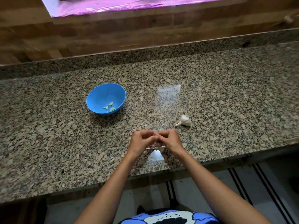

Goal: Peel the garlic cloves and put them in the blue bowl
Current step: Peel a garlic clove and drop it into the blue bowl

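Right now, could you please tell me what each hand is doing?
Left hand: fingers curled, pinching a small garlic clove between both hands.
Right hand: fingers curled, pinching the same clove, which is mostly hidden.

No text, label, brand, number or sign can be read anywhere in the view.

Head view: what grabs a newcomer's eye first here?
The blue bowl stands out on the speckled granite counter, left of centre, with a few peeled cloves inside. Near the counter's front edge, the left hand and right hand meet fingertip to fingertip, pinching something small that cannot be made out clearly. A garlic bulb lies on its side just beyond the right hand.
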Tool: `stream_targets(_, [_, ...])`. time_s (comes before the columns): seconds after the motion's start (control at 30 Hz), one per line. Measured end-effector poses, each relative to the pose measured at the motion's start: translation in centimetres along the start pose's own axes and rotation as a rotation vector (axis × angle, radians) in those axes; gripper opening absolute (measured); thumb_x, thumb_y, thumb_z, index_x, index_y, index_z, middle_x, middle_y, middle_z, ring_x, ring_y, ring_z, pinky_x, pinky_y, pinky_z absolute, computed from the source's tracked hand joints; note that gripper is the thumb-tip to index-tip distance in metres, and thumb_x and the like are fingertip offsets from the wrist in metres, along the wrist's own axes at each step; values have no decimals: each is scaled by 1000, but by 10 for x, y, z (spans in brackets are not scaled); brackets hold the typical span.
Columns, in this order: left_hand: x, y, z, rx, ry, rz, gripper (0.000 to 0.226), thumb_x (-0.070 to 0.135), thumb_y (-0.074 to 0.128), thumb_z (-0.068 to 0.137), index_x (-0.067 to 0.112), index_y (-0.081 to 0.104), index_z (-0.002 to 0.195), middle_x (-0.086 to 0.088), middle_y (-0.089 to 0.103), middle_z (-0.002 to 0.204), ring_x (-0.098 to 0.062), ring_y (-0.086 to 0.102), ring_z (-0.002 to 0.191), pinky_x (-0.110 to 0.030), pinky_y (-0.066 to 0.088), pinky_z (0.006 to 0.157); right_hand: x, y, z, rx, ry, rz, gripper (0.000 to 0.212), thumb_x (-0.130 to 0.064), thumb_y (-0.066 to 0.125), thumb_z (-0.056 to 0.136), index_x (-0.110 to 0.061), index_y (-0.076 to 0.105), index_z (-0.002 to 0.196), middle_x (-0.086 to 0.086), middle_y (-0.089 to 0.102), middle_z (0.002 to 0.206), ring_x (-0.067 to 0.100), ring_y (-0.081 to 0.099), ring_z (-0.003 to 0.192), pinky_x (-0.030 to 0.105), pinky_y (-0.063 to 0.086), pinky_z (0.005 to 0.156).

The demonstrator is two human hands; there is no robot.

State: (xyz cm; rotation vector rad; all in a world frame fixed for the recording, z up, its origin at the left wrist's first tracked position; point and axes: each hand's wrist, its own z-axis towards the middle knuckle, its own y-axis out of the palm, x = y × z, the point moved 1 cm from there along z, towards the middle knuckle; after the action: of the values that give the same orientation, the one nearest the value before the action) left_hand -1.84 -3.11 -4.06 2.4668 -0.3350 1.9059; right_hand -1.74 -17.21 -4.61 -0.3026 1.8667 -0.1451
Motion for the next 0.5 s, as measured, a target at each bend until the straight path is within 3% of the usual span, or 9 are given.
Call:
stream_targets(0.17, [0, 0, -5, 123, -304, -490, 17, 3, 59, 87, -7, 64, 100, -24, 70, 93, -32, 69, 84, -35, 59, 74, -5, 2, -2, 4, -12, 25, 10, -17, 65, 84, -9, 71, 84, 10, 71, 77, 25, 68, 74, 37, 58, 72])
stream_targets(0.3, [-2, -8, -4, 207, -353, -718, 19, 8, 56, 91, -7, 62, 100, -24, 69, 98, -32, 68, 91, -34, 59, 75, -3, 2, -2, 32, 6, 67, 8, -9, 63, 86, -10, 70, 82, 11, 70, 79, 26, 68, 76, 34, 57, 73])
stream_targets(0.37, [1, -15, -4, 220, -304, -563, 13, 6, 61, 87, -1, 65, 97, -19, 69, 99, -26, 68, 89, -30, 58, 75, -1, 1, -2, 35, 56, 155, 6, -6, 63, 85, -5, 69, 84, 11, 70, 78, 23, 67, 71, 32, 57, 73])
stream_targets(0.43, [1, -28, -1, 305, -220, -77, 15, 2, 62, 86, 9, 68, 98, -12, 69, 99, -18, 66, 81, -26, 57, 70, 0, 1, -3, 29, 109, 264, 6, -3, 64, 84, -1, 69, 86, 10, 68, 77, 17, 64, 66, 27, 56, 69])
stream_targets(0.5, [3, -43, 1, 399, -169, 273, 20, 3, 59, 88, 12, 67, 104, -4, 68, 101, -11, 60, 67, -20, 51, 52, -1, 2, -4, 27, 137, 326, 5, -1, 65, 83, 0, 69, 86, 10, 68, 77, 14, 63, 63, 24, 56, 65])
